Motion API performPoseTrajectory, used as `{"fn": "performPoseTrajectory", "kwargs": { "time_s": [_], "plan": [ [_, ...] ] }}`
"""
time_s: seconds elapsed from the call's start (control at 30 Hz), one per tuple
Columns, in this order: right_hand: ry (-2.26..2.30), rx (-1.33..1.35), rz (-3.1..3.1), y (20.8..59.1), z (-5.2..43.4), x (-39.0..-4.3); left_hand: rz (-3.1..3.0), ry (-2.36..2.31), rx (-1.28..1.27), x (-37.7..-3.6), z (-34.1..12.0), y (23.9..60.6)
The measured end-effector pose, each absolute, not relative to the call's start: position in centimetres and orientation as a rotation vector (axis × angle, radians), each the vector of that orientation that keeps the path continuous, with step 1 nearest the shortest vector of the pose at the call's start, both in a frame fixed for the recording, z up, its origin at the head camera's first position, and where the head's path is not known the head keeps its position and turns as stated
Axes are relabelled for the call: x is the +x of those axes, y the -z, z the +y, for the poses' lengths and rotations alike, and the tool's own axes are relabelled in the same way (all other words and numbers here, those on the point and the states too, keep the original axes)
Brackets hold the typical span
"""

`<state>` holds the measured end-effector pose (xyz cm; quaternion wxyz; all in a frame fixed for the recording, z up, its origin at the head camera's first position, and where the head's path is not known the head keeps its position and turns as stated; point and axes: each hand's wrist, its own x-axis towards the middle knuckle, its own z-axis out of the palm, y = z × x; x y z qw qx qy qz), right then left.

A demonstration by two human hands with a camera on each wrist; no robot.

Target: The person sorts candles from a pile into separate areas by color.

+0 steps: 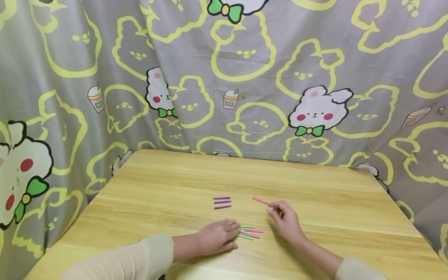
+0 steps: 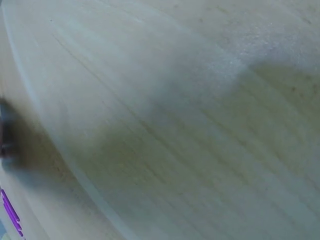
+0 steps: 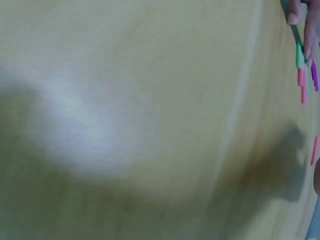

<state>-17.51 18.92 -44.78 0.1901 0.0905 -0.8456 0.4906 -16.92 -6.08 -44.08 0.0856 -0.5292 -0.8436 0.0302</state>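
My right hand [image 1: 285, 221] pinches one end of a thin pink stick [image 1: 260, 200] between thumb and fingertips, over the right middle of the table. The stick points left from the fingers. My left hand [image 1: 218, 236] lies palm down with its fingers stretched out. Its fingertips rest at the left ends of a small fanned bunch of green sticks [image 1: 247, 226] and pink sticks [image 1: 254, 231], covering those ends. Beyond the left hand, three purple sticks [image 1: 222, 202] lie side by side in a short column. In the right wrist view the held pink stick [image 3: 314, 150] shows at the right edge.
The sticks lie on a wood-grain table [image 1: 175, 171]. A grey curtain [image 1: 196, 58] with yellow outlines and white cartoon animals hangs behind the table and along its sides. The left wrist view shows mostly tabletop [image 2: 165, 150], with purple sticks [image 2: 11, 215] at its lower left.
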Motion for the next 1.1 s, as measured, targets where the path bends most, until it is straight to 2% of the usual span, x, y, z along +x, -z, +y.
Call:
{"fn": "performPoseTrajectory", "kwargs": {
  "time_s": [0.67,1.1],
  "plan": [
    [-1.487,0.257,-2.508,45.7,18.2,-14.8,-2.546,-0.118,-1.603,-17.1,-6.0,43.3],
    [-1.4,0.452,-2.603,45.9,18.2,-14.3,-2.539,-0.113,-1.602,-17.1,-5.9,43.4]
  ]
}}
